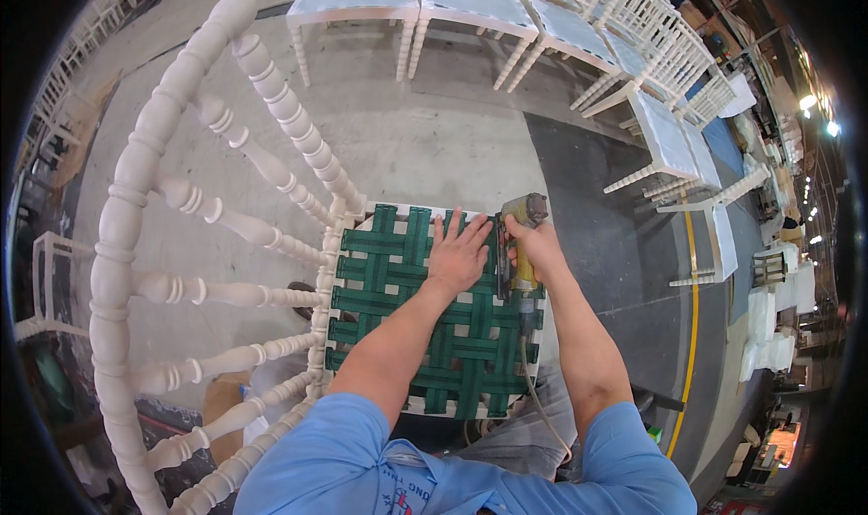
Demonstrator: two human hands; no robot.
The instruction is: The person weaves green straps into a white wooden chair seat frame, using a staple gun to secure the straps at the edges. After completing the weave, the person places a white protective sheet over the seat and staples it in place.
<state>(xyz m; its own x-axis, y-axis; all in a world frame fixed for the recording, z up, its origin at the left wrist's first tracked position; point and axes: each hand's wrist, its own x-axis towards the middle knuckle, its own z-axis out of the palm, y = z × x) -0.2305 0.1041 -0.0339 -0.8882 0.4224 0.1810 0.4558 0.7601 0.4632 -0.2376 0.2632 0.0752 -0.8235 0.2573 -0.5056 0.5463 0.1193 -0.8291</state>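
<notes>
— The hands?
— Head view: the left hand [457, 257] lay spread on the green woven-strap seat [470, 314] of a white spindle-backed chair [113, 271]; the right hand [540, 248] gripped a yellow, hose-fed staple gun [526, 274].
— Progress?
— Weave spanned the seat; remaining fastening was unclear.

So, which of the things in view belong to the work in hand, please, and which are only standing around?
Part of the work:
yellow air tool, held in the right hand
its hose
woven green webbing, under the left hand
white spindle-backed chair that carries the webbing

Only around:
other white chairs, ahead and to the right
white frame, far left
</notes>
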